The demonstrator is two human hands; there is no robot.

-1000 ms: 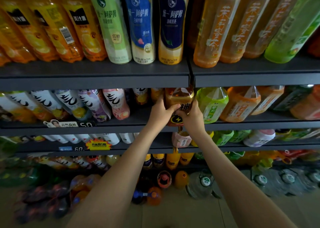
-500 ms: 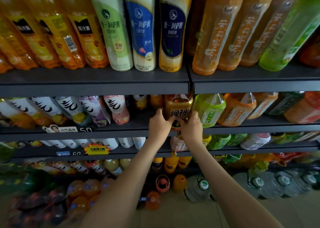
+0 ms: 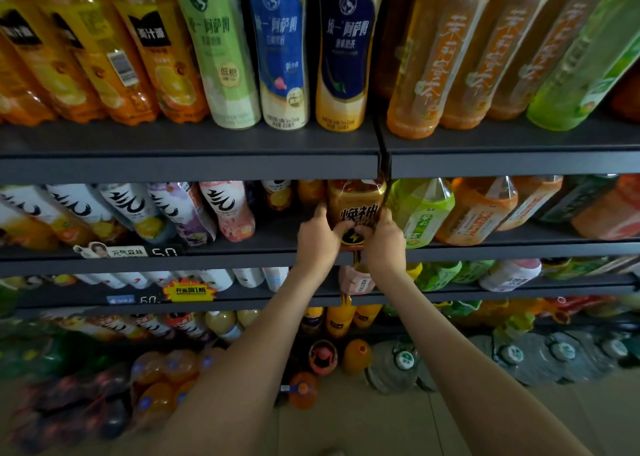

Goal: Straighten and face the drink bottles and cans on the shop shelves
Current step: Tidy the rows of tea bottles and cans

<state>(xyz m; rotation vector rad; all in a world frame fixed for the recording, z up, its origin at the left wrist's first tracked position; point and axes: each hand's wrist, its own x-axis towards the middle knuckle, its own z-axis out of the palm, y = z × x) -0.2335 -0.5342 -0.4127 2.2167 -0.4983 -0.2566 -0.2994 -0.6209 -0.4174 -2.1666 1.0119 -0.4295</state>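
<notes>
Amber energy-drink bottle [image 3: 356, 209] (label 焕神, lightning-bolt badge), second shelf [image 3: 242, 247] front edge; grasped by left hand [image 3: 320, 239] and right hand [image 3: 384, 242].

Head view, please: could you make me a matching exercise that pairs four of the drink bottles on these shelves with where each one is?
Things:
1. pink-labelled bottle
2. navy-labelled milk tea bottle
3. amber bottle with the lightning badge
4. squat lime-green bottle

Places:
A. gripped by the left hand and right hand
B. top shelf, by the gap between boards
C. second shelf, just right of the held bottle
D. second shelf, left of both hands

Pairs: 1-D, 2-B, 3-A, 4-C.
</notes>
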